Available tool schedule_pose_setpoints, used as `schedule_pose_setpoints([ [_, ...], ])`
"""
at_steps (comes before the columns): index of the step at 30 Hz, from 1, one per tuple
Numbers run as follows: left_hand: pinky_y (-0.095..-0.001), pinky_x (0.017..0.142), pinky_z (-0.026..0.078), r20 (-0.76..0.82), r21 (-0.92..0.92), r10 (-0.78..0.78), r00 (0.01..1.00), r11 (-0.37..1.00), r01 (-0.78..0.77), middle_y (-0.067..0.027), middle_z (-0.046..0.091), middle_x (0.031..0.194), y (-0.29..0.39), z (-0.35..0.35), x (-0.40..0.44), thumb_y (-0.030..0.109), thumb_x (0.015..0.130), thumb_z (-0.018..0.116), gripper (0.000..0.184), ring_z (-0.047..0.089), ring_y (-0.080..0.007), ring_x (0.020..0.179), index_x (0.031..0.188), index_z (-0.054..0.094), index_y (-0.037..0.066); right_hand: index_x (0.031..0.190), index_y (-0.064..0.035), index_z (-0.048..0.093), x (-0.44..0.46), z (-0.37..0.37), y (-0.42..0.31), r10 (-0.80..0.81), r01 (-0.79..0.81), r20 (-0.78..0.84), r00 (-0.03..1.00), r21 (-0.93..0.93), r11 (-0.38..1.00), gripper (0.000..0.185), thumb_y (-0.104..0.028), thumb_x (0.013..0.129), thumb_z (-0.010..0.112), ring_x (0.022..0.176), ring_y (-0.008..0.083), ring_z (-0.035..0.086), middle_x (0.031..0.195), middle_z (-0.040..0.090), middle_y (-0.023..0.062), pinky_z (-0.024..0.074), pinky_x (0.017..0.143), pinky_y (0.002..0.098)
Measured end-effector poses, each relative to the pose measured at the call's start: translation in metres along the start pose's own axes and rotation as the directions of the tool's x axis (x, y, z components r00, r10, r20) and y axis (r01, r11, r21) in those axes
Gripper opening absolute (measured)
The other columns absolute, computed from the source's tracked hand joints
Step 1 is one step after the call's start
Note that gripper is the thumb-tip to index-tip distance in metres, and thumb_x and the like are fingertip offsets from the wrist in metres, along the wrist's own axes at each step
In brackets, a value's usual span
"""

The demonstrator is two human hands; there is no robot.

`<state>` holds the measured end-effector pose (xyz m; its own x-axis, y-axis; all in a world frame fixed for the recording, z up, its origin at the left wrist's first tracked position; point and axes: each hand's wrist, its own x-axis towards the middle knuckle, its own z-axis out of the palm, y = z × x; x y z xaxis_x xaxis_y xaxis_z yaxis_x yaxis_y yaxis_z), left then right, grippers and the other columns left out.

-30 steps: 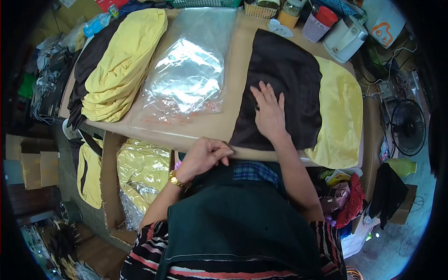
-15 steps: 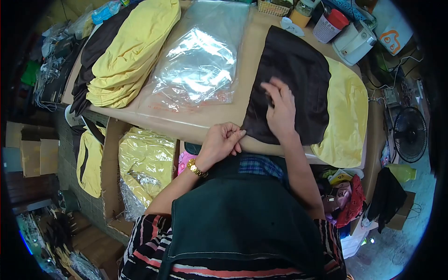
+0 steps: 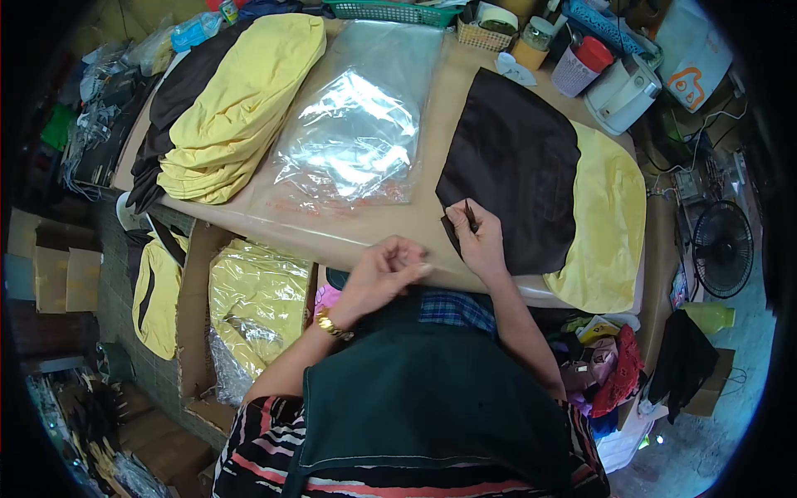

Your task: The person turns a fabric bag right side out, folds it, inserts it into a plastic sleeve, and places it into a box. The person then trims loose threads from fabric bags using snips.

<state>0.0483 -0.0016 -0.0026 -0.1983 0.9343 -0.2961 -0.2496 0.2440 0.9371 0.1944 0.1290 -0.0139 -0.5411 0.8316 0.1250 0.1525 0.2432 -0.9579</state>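
Dark brown fabric (image 3: 519, 158) lies on the table, its right side next to yellow fabric (image 3: 610, 220). At the lower left edge of the brown piece, my right hand (image 3: 477, 236) is closed, with a small dark pointed tool (image 3: 471, 217) between thumb and fingers. My left hand (image 3: 388, 270), with a gold watch at the wrist, hovers just over the table's front edge, apart from the fabric. Its fingers are curled but apart, with nothing visible between them. Left of the brown fabric is a stack of clear plastic bags (image 3: 357, 124).
Folded yellow and brown fabrics (image 3: 241, 108) are piled at the table's left. A cardboard box (image 3: 193, 332) with wrapped yellow pieces stands below the front edge. Baskets, cups and a white appliance (image 3: 623, 95) line the back; a black fan (image 3: 722, 249) is at far right.
My right hand has moved down and left to the brown fabric's edge, closing round the dark tool. My left hand has let go of the fabric's corner and opened. The view has shifted slightly.
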Motion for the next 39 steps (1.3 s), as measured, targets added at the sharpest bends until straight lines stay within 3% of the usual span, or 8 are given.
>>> schedule_pose_setpoints([
  [3,-0.0177,0.054,0.048,-0.014,-0.142,0.074,0.997,0.987,-0.076,0.0000,0.062,0.076,-0.003,0.020,0.014,0.016,0.089,0.069,0.025,0.058,-0.0044,0.061,0.107,0.063,-0.001,0.085,0.0015,0.059,-0.002,0.003,0.000,-0.152,0.149,-0.027,0.988,-0.095,0.984,0.015,-0.011,0.092,0.063,0.058,0.0095,0.047,0.069,0.057,0.0067,0.0389,0.054,0.0259],
  [5,-0.0179,0.053,0.049,-0.005,-0.418,-0.056,0.998,0.907,0.049,-0.0012,0.064,0.079,-0.009,0.022,0.023,0.014,0.089,0.068,0.023,0.059,-0.0061,0.061,0.106,0.062,-0.001,0.087,0.0009,0.059,-0.004,0.001,-0.011,-0.181,0.179,-0.002,0.983,-0.149,0.973,0.012,-0.010,0.090,0.064,0.060,0.0117,0.052,0.071,0.059,0.0094,0.0414,0.055,0.0263],
  [7,-0.0180,0.056,0.051,-0.009,-0.509,-0.090,0.996,0.858,0.073,-0.0022,0.065,0.082,-0.016,0.020,0.028,0.013,0.090,0.067,0.021,0.062,-0.0074,0.063,0.105,0.062,-0.001,0.090,0.0003,0.060,-0.006,0.000,-0.015,-0.206,0.206,0.024,0.978,-0.203,0.957,0.011,-0.009,0.089,0.065,0.062,0.0139,0.056,0.073,0.061,0.0121,0.0439,0.057,0.0266],
  [11,-0.0192,0.066,0.058,-0.061,-0.655,-0.131,0.990,0.753,0.060,-0.0068,0.068,0.091,-0.016,0.019,0.027,0.011,0.093,0.062,0.015,0.068,-0.0118,0.076,0.102,0.062,-0.001,0.098,0.0004,0.058,-0.009,0.005,0.006,-0.123,0.122,-0.074,0.990,-0.012,0.992,0.012,-0.006,0.090,0.064,0.070,0.0105,0.061,0.078,0.064,0.0097,0.0474,0.065,0.0240],
  [17,-0.0227,0.078,0.059,-0.008,-0.717,-0.080,0.997,0.695,0.050,-0.0113,0.066,0.103,-0.018,0.018,0.026,0.009,0.097,0.054,0.016,0.068,-0.0183,0.091,0.108,0.056,-0.002,0.088,-0.0001,0.056,-0.011,0.004,0.014,-0.040,0.051,-0.086,0.996,0.129,0.990,0.017,-0.015,0.096,0.059,0.062,0.0037,0.047,0.070,0.053,-0.0017,0.0398,0.057,0.0210],
  [24,-0.0218,0.083,0.058,0.026,-0.694,-0.073,0.997,0.717,0.070,-0.0089,0.065,0.101,-0.013,0.019,0.013,0.008,0.095,0.056,0.018,0.066,-0.0182,0.098,0.111,0.057,-0.002,0.082,-0.0024,0.053,-0.009,-0.001,0.004,0.057,-0.046,-0.056,0.997,0.186,0.981,0.024,-0.019,0.098,0.056,0.057,0.0025,0.042,0.063,0.047,-0.0028,0.0346,0.052,0.0205],
  [30,-0.0245,0.086,0.057,-0.078,-0.642,-0.144,0.986,0.764,0.061,-0.0074,0.065,0.094,-0.020,0.026,0.016,0.008,0.093,0.060,0.019,0.067,-0.0189,0.096,0.110,0.060,-0.001,0.082,-0.0003,0.053,-0.008,0.002,0.013,-0.035,0.037,-0.022,0.999,0.128,0.991,0.026,-0.020,0.098,0.057,0.059,0.0030,0.039,0.063,0.045,-0.0023,0.0333,0.052,0.0225],
  [39,-0.0290,0.089,0.058,-0.042,-0.726,-0.115,0.992,0.686,0.049,-0.0099,0.062,0.095,-0.017,0.021,0.013,0.010,0.097,0.054,0.014,0.064,-0.0258,0.105,0.090,0.055,-0.002,0.081,0.0004,0.052,-0.009,-0.001,0.014,0.007,-0.007,0.003,1.000,0.084,0.996,0.025,-0.019,0.096,0.060,0.062,0.0044,0.038,0.064,0.046,-0.0002,0.0340,0.054,0.0234],
])
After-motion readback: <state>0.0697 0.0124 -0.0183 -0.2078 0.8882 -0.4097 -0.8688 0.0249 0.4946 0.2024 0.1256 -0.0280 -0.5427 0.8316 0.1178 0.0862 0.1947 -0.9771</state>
